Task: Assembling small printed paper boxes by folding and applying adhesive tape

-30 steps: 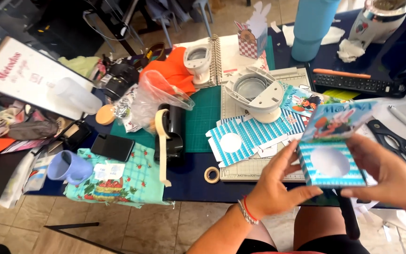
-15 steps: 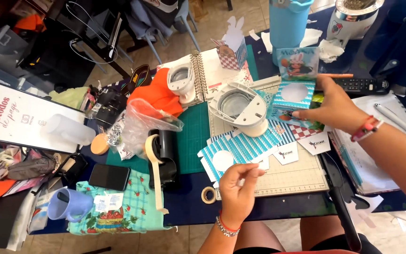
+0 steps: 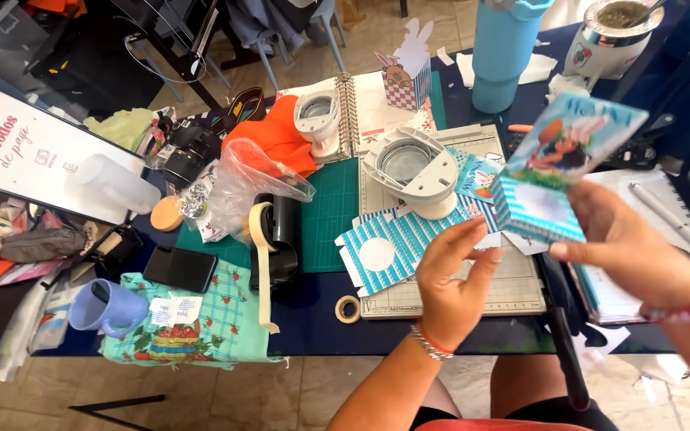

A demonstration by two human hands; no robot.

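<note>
Raised over the table's near edge, the blue striped box (image 3: 549,187) is pinched only by the right hand (image 3: 632,247), while the left hand (image 3: 453,275) hovers spread and empty, so it could slip or crumple.

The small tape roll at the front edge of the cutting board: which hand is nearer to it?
Left. The left hand hovers just to the right of the small tape roll, not touching it. The right hand is farther right, holding up a blue striped paper box.
</note>
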